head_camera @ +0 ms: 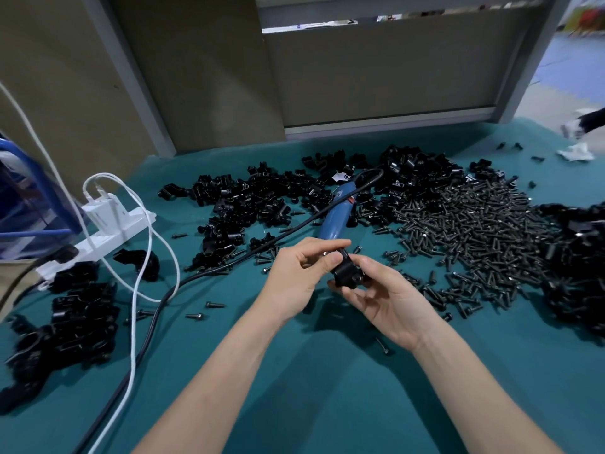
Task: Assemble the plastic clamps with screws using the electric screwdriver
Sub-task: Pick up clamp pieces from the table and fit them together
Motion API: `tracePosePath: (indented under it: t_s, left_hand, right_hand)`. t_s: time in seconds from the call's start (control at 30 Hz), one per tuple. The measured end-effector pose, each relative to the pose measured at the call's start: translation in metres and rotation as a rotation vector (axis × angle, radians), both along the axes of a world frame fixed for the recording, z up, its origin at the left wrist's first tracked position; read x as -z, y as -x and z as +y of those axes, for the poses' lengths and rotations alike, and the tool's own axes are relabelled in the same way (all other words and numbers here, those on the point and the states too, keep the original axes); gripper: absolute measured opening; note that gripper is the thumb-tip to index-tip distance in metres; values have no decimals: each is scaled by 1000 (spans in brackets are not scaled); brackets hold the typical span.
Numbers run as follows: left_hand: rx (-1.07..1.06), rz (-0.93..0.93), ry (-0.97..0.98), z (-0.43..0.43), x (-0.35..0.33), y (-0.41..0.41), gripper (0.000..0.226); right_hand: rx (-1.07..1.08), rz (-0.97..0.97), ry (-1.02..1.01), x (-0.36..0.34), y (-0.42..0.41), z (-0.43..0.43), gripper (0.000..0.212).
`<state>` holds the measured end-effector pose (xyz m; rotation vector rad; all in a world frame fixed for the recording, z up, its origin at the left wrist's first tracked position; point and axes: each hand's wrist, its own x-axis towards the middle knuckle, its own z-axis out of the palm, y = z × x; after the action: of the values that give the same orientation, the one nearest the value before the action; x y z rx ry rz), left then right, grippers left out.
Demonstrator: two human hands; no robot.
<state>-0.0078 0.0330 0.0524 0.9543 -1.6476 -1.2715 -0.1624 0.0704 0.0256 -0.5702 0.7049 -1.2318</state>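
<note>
The left forearm rises from the bottom edge, and the left hand point(296, 273) stands on its edge just in front of the screwdriver point(334, 217). Its palm is turned to the right, the fingers are curled, and the thumb and forefinger pinch the upper left end of the clamp point(347, 271). It is too small to tell whether a screw sits between those fingertips. The right hand point(386, 303), in front of and right of the screwdriver, lies palm up and cradles the same clamp, with the thumb over its top and the fingers curled under it. The clamp is black with a rounded body, and a round recess faces the right palm. It is held above the cloth point(311, 388), close to the screwdriver's near end.

Far left of the screwdriver, a blurred heap of joined clamps point(78, 319) lies beside a white strip point(108, 231) with a white cable point(140, 273) looping from it. A black cord point(157, 309) runs from the screwdriver's far end back across to the lower left. Black loose clamps point(248, 204) are spread just left of and behind the screwdriver, which is blue and lies flat with its tip hidden behind the left fingers. To its right spreads a wide heap of dark screws point(474, 231), with more black parts point(576, 263) beyond them.
</note>
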Motion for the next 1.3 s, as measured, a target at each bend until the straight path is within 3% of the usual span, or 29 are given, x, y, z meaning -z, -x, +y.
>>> tracePosePath:
  t_s: [0.3, 0.43, 0.63, 0.77, 0.9, 1.03, 1.17, 1.3]
  left_hand:
    - [162, -91, -57, 2, -6, -12, 21]
    - [250, -91, -102, 3, -5, -16, 22]
    - [283, -84, -78, 6, 4, -19, 43]
    - [206, -70, -6, 13, 17, -14, 38]
    - [175, 24, -28, 18, 25, -13, 32]
    - [163, 62, -69, 22, 29, -14, 30]
    - [125, 88, -145, 27, 34, -11, 27]
    - [68, 54, -168, 25, 37, -6, 27]
  right_hand:
    - [-116, -150, -184, 2, 7, -2, 25]
    - [-225, -224, -216, 0, 10, -2, 59]
    - [-247, -201, -204, 0, 13, -1, 42]
    - [-223, -166, -216, 1, 12, 0, 37]
    - [-170, 101, -160, -2, 12, 0, 21]
    - [-153, 526, 2, -12, 17, 6, 36]
    - [-101, 968, 175, -22, 26, 11, 38]
    - [-103, 1006, 313, -25, 34, 12, 31]
